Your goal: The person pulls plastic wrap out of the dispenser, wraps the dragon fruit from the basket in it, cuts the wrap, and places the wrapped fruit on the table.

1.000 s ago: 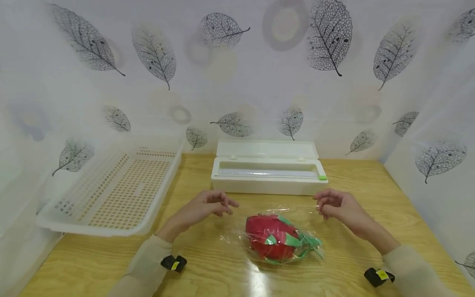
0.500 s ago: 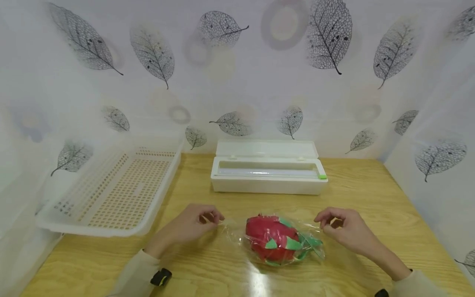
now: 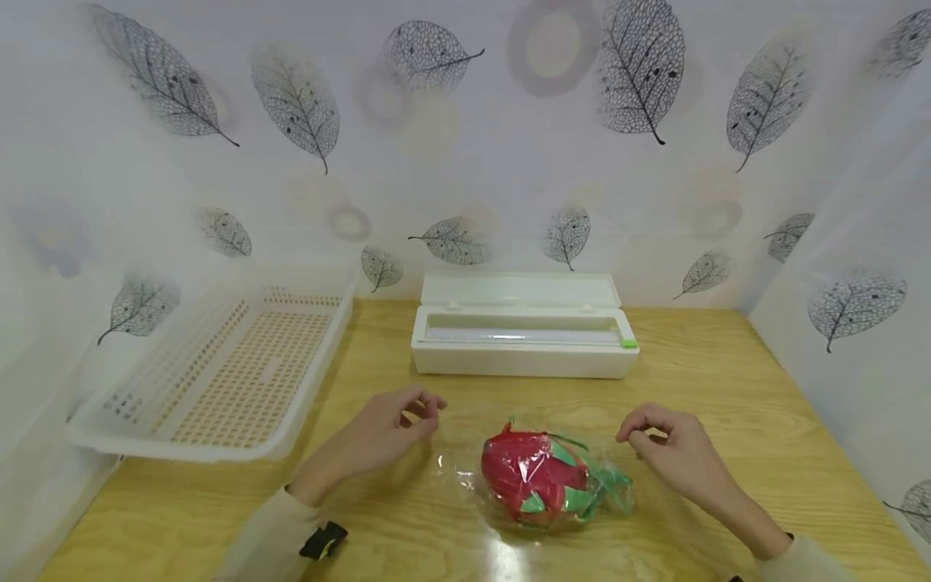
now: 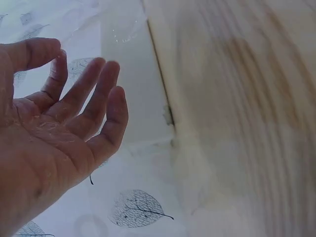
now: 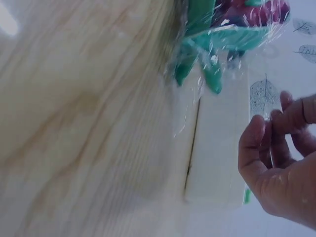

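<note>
Clear cling film (image 3: pixel 465 465) lies loosely over a red dragon fruit (image 3: pixel 534 477) with green scales, sitting on the wooden table (image 3: pixel 727 380) near the front edge, between the two hands. Film edges spread out on the table to both sides of the fruit.

Left hand (image 3: pixel 385 432): just left of the fruit, hovering over the film's left edge. Left wrist view shows the fingers (image 4: pixel 94 103) relaxed and slightly apart, palm bare, gripping nothing.

Right hand (image 3: pixel 672 453): just right of the fruit. Fingers (image 5: pixel 276 128) curled with thumb and fingertips close together near the film edge; cannot tell if film is pinched between them.

Behind the fruit, centre of the table: white film dispenser box (image 3: pixel 524 347), lid open and leaning back, roll visible inside, small green slider (image 3: pixel 629 343) at its right end. Nothing stands between it and the hands.

Left side: white perforated basket (image 3: pixel 145 436), tilted against the wall, overhanging the table's left edge, well apart from the fruit.

Leaf-print sheet (image 3: pixel 640 73) forms the walls around the table.
</note>
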Demonstrator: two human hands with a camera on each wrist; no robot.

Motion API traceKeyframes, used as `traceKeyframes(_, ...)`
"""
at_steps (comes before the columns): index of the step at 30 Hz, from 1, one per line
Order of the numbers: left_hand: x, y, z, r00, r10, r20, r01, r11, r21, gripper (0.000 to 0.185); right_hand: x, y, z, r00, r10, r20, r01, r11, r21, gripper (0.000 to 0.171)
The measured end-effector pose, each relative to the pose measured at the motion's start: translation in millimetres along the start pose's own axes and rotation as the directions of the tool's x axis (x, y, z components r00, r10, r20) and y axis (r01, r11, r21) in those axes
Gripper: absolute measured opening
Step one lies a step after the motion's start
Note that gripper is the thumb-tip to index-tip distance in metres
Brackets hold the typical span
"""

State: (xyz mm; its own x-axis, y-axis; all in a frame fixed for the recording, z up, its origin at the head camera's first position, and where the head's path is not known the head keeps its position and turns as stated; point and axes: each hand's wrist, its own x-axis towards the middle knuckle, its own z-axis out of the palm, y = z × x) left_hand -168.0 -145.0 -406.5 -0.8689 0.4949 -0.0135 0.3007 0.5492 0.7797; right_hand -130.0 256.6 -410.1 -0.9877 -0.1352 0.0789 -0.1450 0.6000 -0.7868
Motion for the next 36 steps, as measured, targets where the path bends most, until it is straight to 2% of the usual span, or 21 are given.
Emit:
traceKeyframes(3,2.1,5.3,0.0,1.0,0.019,-0.005,-0.019,1.0,-0.001,0.014,3.2,-7.4,3.9,0.999,0.038,-0.03,-0.035,0.995,0.092,0.019)
traceKeyframes(6,3.5,8.8,-0.7,1.0,0.025,0.001,-0.025,1.0,-0.004,0.023,6.5,-12.5,4.2,0.997,0.074,-0.021,-0.067,0.969,0.237,0.02)
traceKeyframes(10,2.7,8.5,-3.0,1.0,0.019,0.001,-0.019,0.999,-0.035,0.019,8.1,-13.3,0.6,0.996,0.078,0.052,-0.093,0.885,0.456,0.023)
traceKeyframes(12,1.5,7.4,-4.7,1.0,0.014,0.002,-0.014,0.999,-0.047,0.017,7.7,-11.2,-1.1,0.994,0.057,0.098,-0.1,0.847,0.523,0.023)
traceKeyframes(14,1.1,9.2,-6.5,1.0,0.0,-0.011,0.0,0.999,-0.048,0.019,7.8,-9.9,-2.3,0.991,0.044,0.126,-0.107,0.825,0.555,0.023)
traceKeyframes(16,2.6,14.8,-6.6,0.999,-0.021,-0.041,0.02,1.0,-0.013,0.03,8.9,-9.9,-3.0,0.989,0.04,0.139,-0.112,0.821,0.56,0.022)
traceKeyframes(18,6.2,26.7,-4.3,0.998,-0.027,-0.065,0.03,0.999,0.039,0.049,10.5,-11.7,-3.9,0.989,0.051,0.142,-0.12,0.833,0.541,0.022)
traceKeyframes(20,11.6,42.3,0.3,0.998,0.016,-0.065,-0.008,0.992,0.124,0.071,12.4,-14.3,-4.5,0.987,0.063,0.145,-0.131,0.841,0.524,0.02)
traceKeyframes(22,19.6,59.2,8.3,0.995,0.095,-0.014,-0.09,0.97,0.225,0.09,14.1,-17.2,-4.9,0.986,0.068,0.149,-0.136,0.849,0.511,0.019)
traceKeyframes(25,34.1,76.9,24.7,0.974,0.2,0.109,-0.227,0.896,0.381,0.108,16.4,-20.9,-4.5,0.985,0.066,0.159,-0.139,0.852,0.505,0.017)
traceKeyframes(27,44.3,81.4,36.8,0.963,0.197,0.185,-0.261,0.859,0.441,0.112,17.2,-22.3,-4.3,0.984,0.067,0.168,-0.145,0.848,0.51,0.017)
traceKeyframes(28,49.0,81.4,41.9,0.96,0.177,0.219,-0.261,0.85,0.457,0.113,17.1,-22.5,-4.3,0.982,0.068,0.175,-0.151,0.844,0.515,0.017)
traceKeyframes(30,58.4,77.6,49.8,0.956,0.123,0.267,-0.24,0.852,0.466,0.115,16.2,-22.2,-4.6,0.979,0.067,0.19,-0.16,0.833,0.53,0.018)
traceKeyframes(32,67.0,72.7,53.2,0.95,0.063,0.307,-0.203,0.871,0.448,0.115,14.2,-21.1,-5.3,0.977,0.062,0.204,-0.165,0.825,0.54,0.019)
traceKeyframes(36,82.8,66.3,51.3,0.933,0.0,0.361,-0.149,0.911,0.384,0.114,9.0,-17.9,-4.8,0.974,0.026,0.223,-0.147,0.826,0.544,0.02)
